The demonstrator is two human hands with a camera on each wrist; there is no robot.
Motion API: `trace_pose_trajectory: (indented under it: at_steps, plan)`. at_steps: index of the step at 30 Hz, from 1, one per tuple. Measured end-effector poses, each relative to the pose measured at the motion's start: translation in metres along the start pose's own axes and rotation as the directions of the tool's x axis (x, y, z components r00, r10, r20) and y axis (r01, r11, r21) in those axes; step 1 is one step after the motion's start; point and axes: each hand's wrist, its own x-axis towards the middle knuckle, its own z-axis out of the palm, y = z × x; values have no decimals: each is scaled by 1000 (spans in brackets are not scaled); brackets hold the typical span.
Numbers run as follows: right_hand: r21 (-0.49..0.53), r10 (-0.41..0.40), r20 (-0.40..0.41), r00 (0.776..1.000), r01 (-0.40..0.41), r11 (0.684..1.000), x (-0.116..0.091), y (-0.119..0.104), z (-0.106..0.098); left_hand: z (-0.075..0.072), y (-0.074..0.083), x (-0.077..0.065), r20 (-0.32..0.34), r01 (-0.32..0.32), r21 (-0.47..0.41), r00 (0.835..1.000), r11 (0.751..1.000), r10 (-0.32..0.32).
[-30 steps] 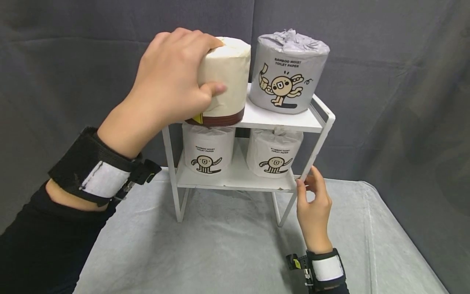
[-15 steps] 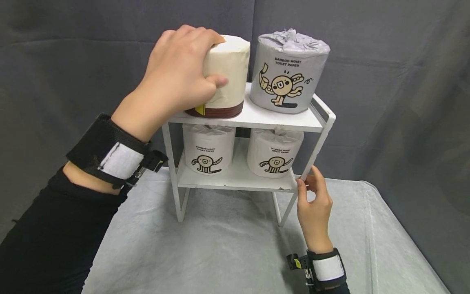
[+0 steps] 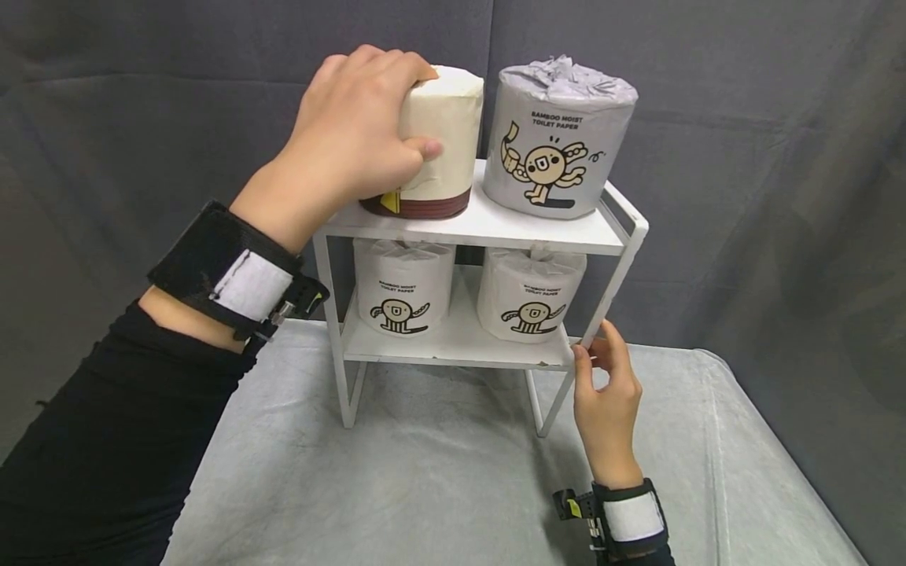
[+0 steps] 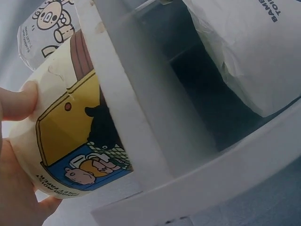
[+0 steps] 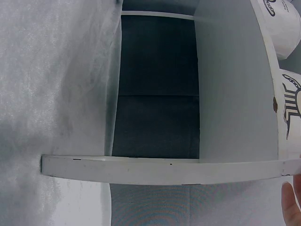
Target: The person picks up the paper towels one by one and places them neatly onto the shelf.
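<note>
My left hand (image 3: pixel 364 126) grips a cream toilet paper roll (image 3: pixel 442 134) from its left side and top, thumb across the front. The roll stands upright at the left of the upper shelf of a white rack (image 3: pixel 488 228), its brown-banded bottom right at the shelf surface. In the left wrist view the cream wrapper (image 4: pixel 61 94) shows a yellow door and a black animal drawing. Down at the rack's right front leg, my right hand (image 3: pixel 609 401) pinches the white post between thumb and fingers. Only its fingertips (image 5: pixel 288 200) show in the right wrist view.
A lilac wrapped roll (image 3: pixel 559 149) stands right of the cream one on the upper shelf. Two white wrapped rolls, a left one (image 3: pixel 403 287) and a right one (image 3: pixel 531 295), sit on the lower shelf. Grey cloth (image 3: pixel 425 472) covers the table; a dark curtain (image 3: pixel 743 157) hangs behind.
My left hand and the cream roll have moved up and slightly right, back from the shelf's front edge onto the upper shelf. My right hand has stayed at the post.
</note>
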Motion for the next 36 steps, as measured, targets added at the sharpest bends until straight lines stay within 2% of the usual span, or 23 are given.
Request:
trace_pose_trajectory:
  at_steps: [12,19,29,33,36]
  plan:
    - [6,0,3,1000,0,1000,0,1,1,4,-6,6,-6,2,-28,1000,1000,-2]
    - [5,5,3,1000,-5,1000,0,0,0,4,-6,6,6,-18,9,1000,1000,18]
    - [-19,18,22,1000,-18,1000,0,1,-2,4,-13,5,-8,-141,13,990,990,141]
    - [-11,16,13,1000,-16,1000,0,1,-2,0,-20,7,43,-202,-15,978,979,203]
    - [-2,6,2,1000,-6,1000,0,1,-1,-6,-26,8,96,-219,-49,970,975,223]
